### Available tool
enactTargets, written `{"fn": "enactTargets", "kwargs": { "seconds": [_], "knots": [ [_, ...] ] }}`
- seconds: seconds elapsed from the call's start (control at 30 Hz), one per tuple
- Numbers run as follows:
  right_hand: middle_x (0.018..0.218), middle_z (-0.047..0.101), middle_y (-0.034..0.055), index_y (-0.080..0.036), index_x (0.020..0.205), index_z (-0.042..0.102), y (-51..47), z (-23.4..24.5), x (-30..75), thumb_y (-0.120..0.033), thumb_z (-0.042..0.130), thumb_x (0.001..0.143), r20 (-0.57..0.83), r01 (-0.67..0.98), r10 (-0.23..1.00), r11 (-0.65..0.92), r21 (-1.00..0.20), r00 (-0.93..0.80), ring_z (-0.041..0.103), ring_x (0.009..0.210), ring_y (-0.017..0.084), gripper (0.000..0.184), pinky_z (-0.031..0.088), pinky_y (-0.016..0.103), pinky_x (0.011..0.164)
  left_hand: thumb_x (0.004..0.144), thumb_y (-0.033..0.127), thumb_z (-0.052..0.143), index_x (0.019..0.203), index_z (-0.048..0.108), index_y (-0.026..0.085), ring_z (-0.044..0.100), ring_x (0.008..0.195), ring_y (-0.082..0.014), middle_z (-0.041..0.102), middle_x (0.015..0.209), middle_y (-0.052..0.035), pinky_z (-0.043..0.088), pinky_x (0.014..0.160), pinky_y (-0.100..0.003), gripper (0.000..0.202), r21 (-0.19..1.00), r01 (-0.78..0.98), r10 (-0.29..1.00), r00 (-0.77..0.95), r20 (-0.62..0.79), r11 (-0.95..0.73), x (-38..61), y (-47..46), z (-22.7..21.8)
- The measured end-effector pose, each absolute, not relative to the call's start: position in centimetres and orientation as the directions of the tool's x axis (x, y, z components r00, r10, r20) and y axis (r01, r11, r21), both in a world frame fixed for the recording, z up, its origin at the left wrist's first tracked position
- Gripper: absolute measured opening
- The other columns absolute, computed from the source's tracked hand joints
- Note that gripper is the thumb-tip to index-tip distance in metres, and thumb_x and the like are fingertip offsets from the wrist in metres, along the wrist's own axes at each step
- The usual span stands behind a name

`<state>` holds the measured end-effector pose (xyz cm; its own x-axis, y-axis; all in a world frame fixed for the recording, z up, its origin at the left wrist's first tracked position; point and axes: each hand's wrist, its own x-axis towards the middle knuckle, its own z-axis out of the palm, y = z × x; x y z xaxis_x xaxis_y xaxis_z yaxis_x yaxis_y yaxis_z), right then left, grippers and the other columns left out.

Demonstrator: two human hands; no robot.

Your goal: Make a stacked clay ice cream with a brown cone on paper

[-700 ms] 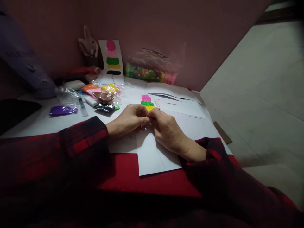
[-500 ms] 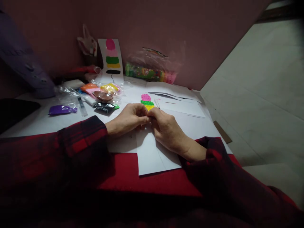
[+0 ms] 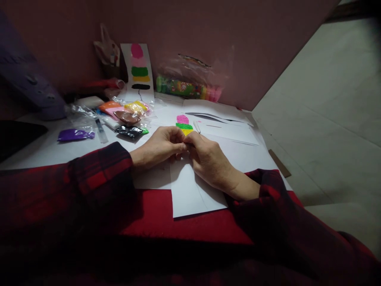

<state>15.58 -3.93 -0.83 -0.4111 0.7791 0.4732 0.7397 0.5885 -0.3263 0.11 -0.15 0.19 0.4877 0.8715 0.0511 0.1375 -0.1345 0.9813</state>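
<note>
Fingertips together, my left hand [image 3: 162,143] and my right hand [image 3: 211,161] meet over a white paper strip [image 3: 195,198]. Both are closed in a pinch, and whatever lies between the fingers is hidden. Just beyond them, on the strip, textured bands show: a pink blob [image 3: 182,119], a green band [image 3: 184,126] and a yellow band [image 3: 187,132], the last partly covered by my fingers. A small white pointed tool [image 3: 197,127] lies to the right of the bands. Beside it is a thin brown stick [image 3: 213,126] on white paper.
Several clear packets of coloured clay, among them a black packet [image 3: 129,131] and a purple packet [image 3: 76,135], lie on the left. A card with coloured bands [image 3: 137,71] leans on the wall. Near it lies a bagged colourful pack [image 3: 187,88]. A purple container [image 3: 32,79] stands far left.
The view has shifted slightly, so the things sit a little higher in the picture. My hands keep the same pinched pose over the strip.
</note>
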Motion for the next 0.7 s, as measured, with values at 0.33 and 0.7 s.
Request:
{"fn": "enactTargets", "kwargs": {
  "seconds": [0.33,0.7],
  "knots": [
    [0.086,0.057,0.0063,-0.017,0.092,0.046,-3.91,-0.78,15.58,0.001,0.042,0.080,0.466,0.753,0.775,0.590,-0.293,-0.427,0.053,0.074,0.017,0.022,0.044,0.030,0.066,0.073,0.003,0.058,0.073,0.056,0.012,0.053,0.047,-0.0077,0.057,0.055,0.0023,0.040,0.045,-0.019,0.009,0.981,0.132,0.872,0.485,0.060,-0.142,0.14,0.04,0.18],
    [0.084,0.057,0.0054,-0.017,0.091,0.045,-3.83,-0.82,15.62,0.001,0.042,0.081,0.479,0.729,0.767,0.606,-0.319,-0.427,0.053,0.073,0.016,0.021,0.044,0.029,0.066,0.074,0.005,0.059,0.071,0.054,0.012,0.052,0.048,-0.0082,0.057,0.055,0.0017,0.039,0.044,-0.019,0.009,0.985,0.117,0.866,0.497,0.056,-0.131,0.10,0.07,0.11]
  ]
}}
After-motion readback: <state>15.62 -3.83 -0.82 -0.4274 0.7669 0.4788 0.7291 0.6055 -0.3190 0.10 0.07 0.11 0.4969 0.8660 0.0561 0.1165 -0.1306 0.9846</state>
